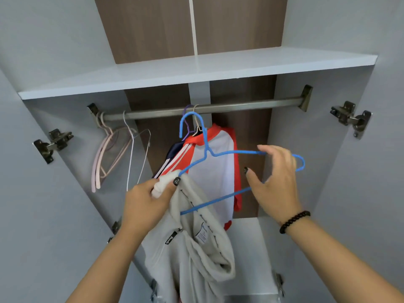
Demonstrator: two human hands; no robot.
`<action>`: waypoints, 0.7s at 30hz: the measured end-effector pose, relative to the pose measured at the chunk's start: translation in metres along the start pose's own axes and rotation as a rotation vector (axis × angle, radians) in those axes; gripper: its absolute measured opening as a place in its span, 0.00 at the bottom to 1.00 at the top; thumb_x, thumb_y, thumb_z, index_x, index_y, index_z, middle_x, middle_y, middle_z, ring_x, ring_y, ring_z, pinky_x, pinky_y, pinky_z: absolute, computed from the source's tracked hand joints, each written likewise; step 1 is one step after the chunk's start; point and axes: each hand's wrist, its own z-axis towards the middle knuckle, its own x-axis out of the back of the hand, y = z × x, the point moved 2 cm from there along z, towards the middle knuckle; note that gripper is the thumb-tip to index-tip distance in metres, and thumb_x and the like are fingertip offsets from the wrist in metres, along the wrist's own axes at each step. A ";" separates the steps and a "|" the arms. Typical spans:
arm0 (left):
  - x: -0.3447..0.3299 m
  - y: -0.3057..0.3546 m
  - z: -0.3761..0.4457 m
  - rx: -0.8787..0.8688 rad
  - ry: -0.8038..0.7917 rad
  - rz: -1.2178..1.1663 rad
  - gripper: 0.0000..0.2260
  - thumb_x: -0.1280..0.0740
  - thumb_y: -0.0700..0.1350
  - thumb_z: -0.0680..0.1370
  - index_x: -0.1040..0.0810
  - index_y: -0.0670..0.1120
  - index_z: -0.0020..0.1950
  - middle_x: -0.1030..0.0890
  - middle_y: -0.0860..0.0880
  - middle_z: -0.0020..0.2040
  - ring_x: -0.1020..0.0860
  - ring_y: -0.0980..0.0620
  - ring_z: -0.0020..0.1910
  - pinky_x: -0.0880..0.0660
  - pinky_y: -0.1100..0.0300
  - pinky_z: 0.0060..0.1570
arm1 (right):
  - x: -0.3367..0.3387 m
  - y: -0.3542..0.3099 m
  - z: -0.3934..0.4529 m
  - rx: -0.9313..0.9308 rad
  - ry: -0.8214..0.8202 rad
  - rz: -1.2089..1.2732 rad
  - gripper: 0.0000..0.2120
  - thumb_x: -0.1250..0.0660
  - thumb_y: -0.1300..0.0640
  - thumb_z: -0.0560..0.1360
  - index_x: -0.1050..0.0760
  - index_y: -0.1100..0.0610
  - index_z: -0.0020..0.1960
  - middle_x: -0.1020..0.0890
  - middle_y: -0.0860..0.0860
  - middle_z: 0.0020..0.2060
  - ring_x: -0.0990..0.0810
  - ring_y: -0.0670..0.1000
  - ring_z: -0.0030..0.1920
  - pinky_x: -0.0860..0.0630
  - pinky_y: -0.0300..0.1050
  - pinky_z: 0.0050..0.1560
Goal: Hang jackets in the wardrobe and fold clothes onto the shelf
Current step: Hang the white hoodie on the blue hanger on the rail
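Head view looks up into an open wardrobe, with the steel rail (pixel 203 109) running across the middle of the frame under a white shelf (pixel 196 71). The left hand (pixel 148 204), lower centre, pinches a bunched shoulder of a cream fleece jacket (pixel 192 248) between thumb and curled fingers, just where one end of a blue wire hanger (pixel 209 156) enters the cloth. The right hand (pixel 277 182), centre right, curls loosely round the hanger's other shoulder, fingertips over the upper wire and thumb reaching toward the lower bar; the grip looks light. The jacket droops below both hands toward the bottom of the frame, only one side on the hanger.

To do this step well, the free end of the hanger probably wants threading into the jacket's other shoulder while the left hand keeps the first shoulder seated, so the soft fleece does not slip off. The hook, which stands just in front of the rail and not on it, should stay upright and face the rail.

Both forearms rise from the bottom corners, wrists bent back, a dark bead bracelet (pixel 294 221) on the right wrist. Behind hangs a red and white jacket (pixel 216 167); empty pink hangers (pixel 109 154) sit at the rail's left end.
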 end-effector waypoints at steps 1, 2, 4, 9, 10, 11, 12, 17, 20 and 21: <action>0.002 -0.002 0.000 0.049 0.035 -0.055 0.16 0.30 0.55 0.74 0.24 0.50 0.30 0.28 0.56 0.21 0.29 0.59 0.24 0.37 0.69 0.24 | -0.001 0.007 -0.009 -0.033 0.066 -0.021 0.26 0.26 0.61 0.67 0.28 0.60 0.63 0.28 0.54 0.59 0.32 0.53 0.61 0.43 0.32 0.66; 0.002 -0.005 0.000 0.097 0.061 -0.119 0.19 0.29 0.53 0.75 0.27 0.51 0.26 0.32 0.56 0.19 0.32 0.59 0.22 0.39 0.68 0.23 | -0.005 0.013 -0.021 -0.076 0.090 -0.017 0.28 0.26 0.61 0.66 0.30 0.61 0.64 0.29 0.56 0.61 0.33 0.53 0.63 0.46 0.31 0.67; 0.002 -0.011 -0.004 0.190 0.095 -0.262 0.24 0.29 0.50 0.75 0.33 0.52 0.21 0.38 0.56 0.19 0.39 0.58 0.20 0.43 0.68 0.22 | -0.023 0.022 -0.048 -0.230 -0.017 0.053 0.32 0.24 0.58 0.65 0.33 0.58 0.66 0.32 0.52 0.61 0.34 0.52 0.63 0.42 0.36 0.67; 0.004 -0.014 -0.015 0.304 0.082 -0.645 0.18 0.27 0.56 0.70 0.20 0.39 0.37 0.24 0.46 0.33 0.28 0.51 0.33 0.30 0.57 0.37 | -0.097 0.032 -0.113 -0.900 -0.679 0.334 0.39 0.25 0.44 0.61 0.32 0.60 0.66 0.27 0.57 0.63 0.26 0.56 0.62 0.27 0.46 0.58; 0.005 -0.014 -0.019 0.306 0.059 -0.685 0.19 0.27 0.57 0.67 0.18 0.40 0.39 0.21 0.45 0.34 0.25 0.50 0.34 0.27 0.57 0.36 | -0.106 0.033 -0.120 -1.041 -0.737 0.392 0.34 0.26 0.46 0.64 0.30 0.61 0.63 0.25 0.58 0.60 0.23 0.58 0.57 0.24 0.46 0.51; 0.006 -0.014 -0.023 0.301 0.051 -0.706 0.17 0.27 0.59 0.65 0.16 0.44 0.38 0.18 0.47 0.34 0.23 0.52 0.33 0.25 0.59 0.34 | -0.113 0.034 -0.125 -1.153 -0.795 0.448 0.26 0.27 0.49 0.68 0.28 0.61 0.59 0.22 0.58 0.57 0.21 0.58 0.52 0.22 0.46 0.46; 0.008 -0.017 -0.027 0.307 0.044 -0.714 0.14 0.27 0.58 0.64 0.15 0.48 0.37 0.18 0.48 0.34 0.22 0.53 0.33 0.24 0.60 0.33 | -0.117 0.035 -0.129 -1.222 -0.838 0.496 0.18 0.29 0.54 0.71 0.26 0.62 0.56 0.20 0.59 0.53 0.19 0.57 0.46 0.20 0.47 0.42; 0.027 -0.064 -0.037 0.406 0.150 -0.487 0.18 0.25 0.49 0.71 0.25 0.50 0.23 0.31 0.55 0.23 0.34 0.58 0.23 0.36 0.67 0.23 | -0.116 0.051 -0.110 -1.179 -0.570 0.446 0.09 0.41 0.67 0.75 0.23 0.66 0.41 0.21 0.59 0.28 0.23 0.53 0.23 0.24 0.42 0.26; 0.036 -0.093 -0.047 0.287 -0.041 -0.013 0.21 0.26 0.46 0.72 0.30 0.47 0.23 0.30 0.54 0.20 0.31 0.59 0.21 0.36 0.67 0.23 | -0.105 0.050 -0.079 -1.023 -0.475 0.354 0.10 0.42 0.66 0.74 0.28 0.61 0.36 0.26 0.56 0.23 0.28 0.50 0.19 0.31 0.38 0.22; 0.035 -0.099 -0.050 0.243 -0.176 0.175 0.18 0.28 0.48 0.73 0.29 0.46 0.26 0.25 0.53 0.24 0.24 0.55 0.28 0.32 0.63 0.27 | -0.102 0.047 -0.071 -0.973 -0.454 0.339 0.11 0.42 0.66 0.74 0.30 0.60 0.33 0.28 0.55 0.21 0.29 0.50 0.18 0.33 0.37 0.22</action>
